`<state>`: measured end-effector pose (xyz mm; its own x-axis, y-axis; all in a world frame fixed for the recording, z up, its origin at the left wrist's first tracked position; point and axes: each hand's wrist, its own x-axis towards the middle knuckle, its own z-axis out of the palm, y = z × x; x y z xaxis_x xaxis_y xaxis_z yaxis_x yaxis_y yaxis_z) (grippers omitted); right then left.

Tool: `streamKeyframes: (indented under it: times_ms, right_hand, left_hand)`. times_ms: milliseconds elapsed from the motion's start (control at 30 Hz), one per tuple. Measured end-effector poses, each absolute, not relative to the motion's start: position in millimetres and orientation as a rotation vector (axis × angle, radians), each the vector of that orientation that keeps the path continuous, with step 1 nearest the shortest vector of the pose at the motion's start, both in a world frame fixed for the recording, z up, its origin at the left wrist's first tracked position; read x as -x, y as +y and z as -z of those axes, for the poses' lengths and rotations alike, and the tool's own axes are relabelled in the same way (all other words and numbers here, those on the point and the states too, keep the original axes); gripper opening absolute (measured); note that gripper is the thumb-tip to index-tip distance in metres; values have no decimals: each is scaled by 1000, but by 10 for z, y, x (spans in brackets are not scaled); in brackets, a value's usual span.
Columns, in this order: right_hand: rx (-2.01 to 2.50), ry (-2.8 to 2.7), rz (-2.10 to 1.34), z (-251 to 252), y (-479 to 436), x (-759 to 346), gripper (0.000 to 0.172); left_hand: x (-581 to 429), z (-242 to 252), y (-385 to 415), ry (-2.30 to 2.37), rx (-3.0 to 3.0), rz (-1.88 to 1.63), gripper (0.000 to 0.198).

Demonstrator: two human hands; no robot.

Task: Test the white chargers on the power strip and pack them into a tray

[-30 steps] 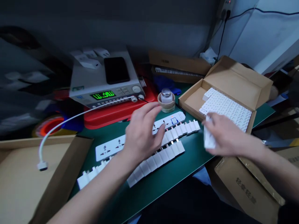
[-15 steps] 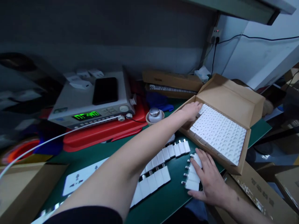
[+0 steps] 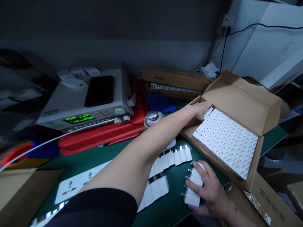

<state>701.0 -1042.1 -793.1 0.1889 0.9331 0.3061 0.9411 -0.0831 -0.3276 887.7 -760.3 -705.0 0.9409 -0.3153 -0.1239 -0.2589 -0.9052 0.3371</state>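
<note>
Rt hand (image 3: 210, 190) is curled round a short plug row (image 3: 195, 186) on the green counter (image 3: 174, 205), prongs pointing left, fingers over the top, so a snug hold, not a wide one. Lt hand (image 3: 201, 110) is way over in the far-left corner of the carton (image 3: 253, 165), right by a white block (image 3: 208, 113); fingertips are mostly hidden, so can't tell if it's gripping or just touching.

What's changed: abt a sec ago lt was over the counter rows and rt had a white chunk near the carton's edge. Half a sec ago lt was alr in the carton and rt lay flatter; now rt's fingers are more bent. IMO both hands are busy w/ plugs at once, rt on the counter, lt in the box.

Position-wise: rt's row is in its grasp, just beside the carton. Packed white plugs (image 3: 227, 140) sit next to lt. The upper row (image 3: 175, 158) and lower row (image 3: 153, 192) are left of rt, clear of it, partly blocked by the lt arm. Further out: power strip (image 3: 67, 189), bottle (image 3: 152, 118), grey meter (image 3: 68, 97) w/ a phone (image 3: 99, 91) on top.
</note>
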Motion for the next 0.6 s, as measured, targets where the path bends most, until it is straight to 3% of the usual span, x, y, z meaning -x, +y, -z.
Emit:
streamKeyframes:
  times_ms: [267,433,600]
  right_hand:
    - [2019,-1713,133,7885,-10432,-6996,68]
    - [2017,-1713,188,7891,-10441,-6987,60]
    - [2050,-1786,137,7817,-10480,-7001,61]
  left_hand:
    - [-7924,6772,-7555,-81,-2629,-367,78]
    - [-6094,6428,-7569,206,-2600,-512,78]
    - [-4032,6731,-7640,714,-2762,-432,71]
